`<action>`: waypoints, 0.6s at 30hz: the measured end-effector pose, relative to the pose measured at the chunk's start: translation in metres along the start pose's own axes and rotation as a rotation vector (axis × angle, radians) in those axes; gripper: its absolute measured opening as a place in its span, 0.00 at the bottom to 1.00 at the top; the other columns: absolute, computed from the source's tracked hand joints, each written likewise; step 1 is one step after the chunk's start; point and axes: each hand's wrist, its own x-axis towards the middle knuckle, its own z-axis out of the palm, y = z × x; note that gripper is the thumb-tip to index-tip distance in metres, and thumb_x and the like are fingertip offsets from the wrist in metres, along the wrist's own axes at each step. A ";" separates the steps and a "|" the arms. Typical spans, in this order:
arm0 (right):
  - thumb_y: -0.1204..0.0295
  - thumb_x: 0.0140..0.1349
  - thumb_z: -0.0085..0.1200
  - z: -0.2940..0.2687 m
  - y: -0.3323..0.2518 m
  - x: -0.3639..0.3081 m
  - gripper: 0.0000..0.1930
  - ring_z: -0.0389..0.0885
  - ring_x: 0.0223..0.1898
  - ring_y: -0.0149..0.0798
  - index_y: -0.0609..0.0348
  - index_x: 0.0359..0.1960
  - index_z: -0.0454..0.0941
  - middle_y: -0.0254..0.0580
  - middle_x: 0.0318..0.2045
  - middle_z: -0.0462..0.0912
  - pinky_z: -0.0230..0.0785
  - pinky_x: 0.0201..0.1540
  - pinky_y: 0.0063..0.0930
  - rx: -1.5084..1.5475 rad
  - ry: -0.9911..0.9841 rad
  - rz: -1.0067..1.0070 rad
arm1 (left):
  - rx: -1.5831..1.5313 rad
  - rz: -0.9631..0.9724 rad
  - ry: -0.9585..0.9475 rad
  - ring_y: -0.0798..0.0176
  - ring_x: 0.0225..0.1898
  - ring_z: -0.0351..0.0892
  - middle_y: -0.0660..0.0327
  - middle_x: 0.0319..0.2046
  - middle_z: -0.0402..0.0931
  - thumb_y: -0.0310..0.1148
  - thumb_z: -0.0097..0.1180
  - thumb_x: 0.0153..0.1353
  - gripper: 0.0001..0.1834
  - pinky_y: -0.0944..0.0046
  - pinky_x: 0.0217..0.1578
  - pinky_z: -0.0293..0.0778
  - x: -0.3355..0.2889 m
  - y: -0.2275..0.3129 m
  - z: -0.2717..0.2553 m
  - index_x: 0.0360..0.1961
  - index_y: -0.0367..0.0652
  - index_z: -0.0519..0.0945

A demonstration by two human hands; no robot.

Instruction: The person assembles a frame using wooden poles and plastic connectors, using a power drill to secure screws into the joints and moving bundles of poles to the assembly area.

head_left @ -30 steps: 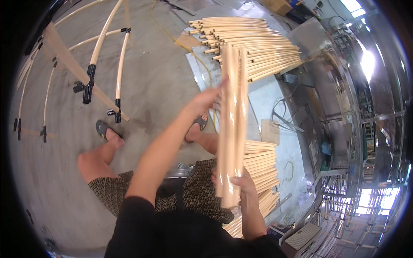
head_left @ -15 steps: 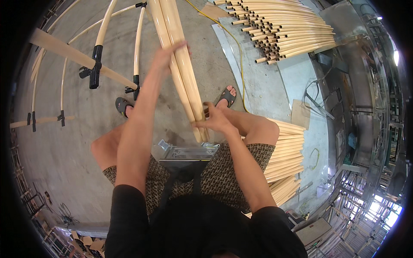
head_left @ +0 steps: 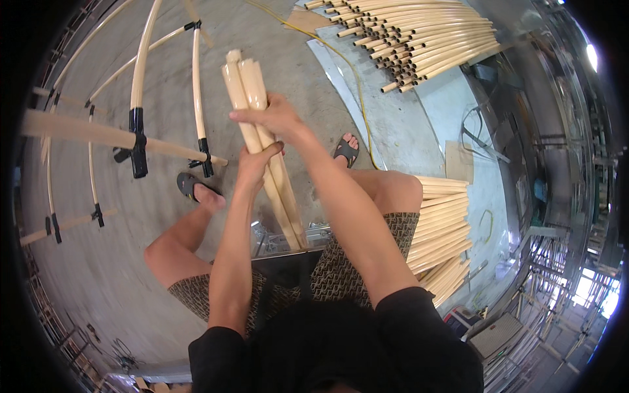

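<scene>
I sit holding a small bundle of pale wooden rods (head_left: 246,85) upright in front of me, its lower end resting on a metal frame (head_left: 282,237) between my knees. My left hand (head_left: 254,165) is wrapped around the bundle at mid-height. My right hand (head_left: 274,116) grips the same rods just above it, fingers closed over them. The rod tops rise past both hands toward the upper left.
A large stack of long pale rods (head_left: 419,33) lies at the top right. More rods (head_left: 442,223) are piled by my right thigh. Curved bent rods held by black clamps (head_left: 137,141) stand on the concrete floor at left. A yellow cable (head_left: 357,98) crosses the floor.
The rods came from the right-hand pile across to the front of me and stand more upright. My left hand slid down from the top of the bundle to below my right hand.
</scene>
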 end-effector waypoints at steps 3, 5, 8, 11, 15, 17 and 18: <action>0.54 0.40 0.76 0.010 0.047 0.001 0.34 0.83 0.38 0.34 0.67 0.44 0.79 0.45 0.37 0.85 0.76 0.43 0.30 -0.120 0.093 0.026 | -0.121 -0.064 -0.041 0.61 0.32 0.81 0.58 0.31 0.80 0.25 0.65 0.53 0.17 0.63 0.34 0.77 0.005 -0.052 -0.031 0.43 0.33 0.76; 0.54 0.40 0.75 0.010 0.106 -0.002 0.35 0.82 0.40 0.35 0.67 0.45 0.79 0.44 0.38 0.85 0.75 0.45 0.31 -0.156 0.127 0.061 | -0.092 -0.179 -0.070 0.59 0.35 0.82 0.57 0.37 0.80 0.25 0.63 0.55 0.19 0.61 0.35 0.78 -0.002 -0.089 -0.043 0.47 0.35 0.75; 0.45 0.34 0.73 0.017 0.158 -0.042 0.43 0.82 0.46 0.46 0.66 0.48 0.78 0.53 0.44 0.82 0.72 0.50 0.35 -0.326 0.208 0.306 | -0.156 -0.558 -0.163 0.60 0.44 0.78 0.58 0.42 0.77 0.32 0.64 0.55 0.24 0.60 0.42 0.77 -0.012 -0.186 -0.100 0.52 0.40 0.73; 0.41 0.33 0.70 0.022 0.217 -0.083 0.43 0.83 0.43 0.49 0.66 0.46 0.80 0.57 0.42 0.83 0.73 0.47 0.37 -0.423 0.236 0.506 | 0.092 -0.862 -0.308 0.62 0.41 0.77 0.60 0.41 0.76 0.34 0.66 0.54 0.24 0.59 0.42 0.75 -0.046 -0.207 -0.111 0.52 0.41 0.74; 0.49 0.32 0.73 0.030 0.249 -0.143 0.39 0.83 0.44 0.48 0.66 0.43 0.81 0.57 0.41 0.83 0.74 0.47 0.37 -0.352 0.174 0.669 | 0.547 -0.897 -0.653 0.63 0.43 0.77 0.59 0.43 0.76 0.33 0.66 0.52 0.27 0.61 0.43 0.74 -0.054 -0.172 -0.121 0.53 0.39 0.73; 0.52 0.33 0.73 0.034 0.240 -0.164 0.37 0.84 0.44 0.49 0.66 0.43 0.81 0.57 0.40 0.83 0.75 0.46 0.37 -0.380 0.143 0.695 | 0.600 -0.922 -0.739 0.62 0.45 0.77 0.58 0.46 0.76 0.32 0.67 0.50 0.31 0.62 0.46 0.73 -0.048 -0.181 -0.134 0.55 0.38 0.71; 0.53 0.33 0.73 0.038 0.245 -0.163 0.35 0.84 0.43 0.49 0.67 0.42 0.81 0.58 0.39 0.84 0.75 0.45 0.37 -0.415 0.167 0.670 | 0.540 -0.879 -0.624 0.62 0.46 0.77 0.58 0.48 0.75 0.31 0.67 0.50 0.32 0.61 0.47 0.72 -0.051 -0.182 -0.134 0.57 0.37 0.70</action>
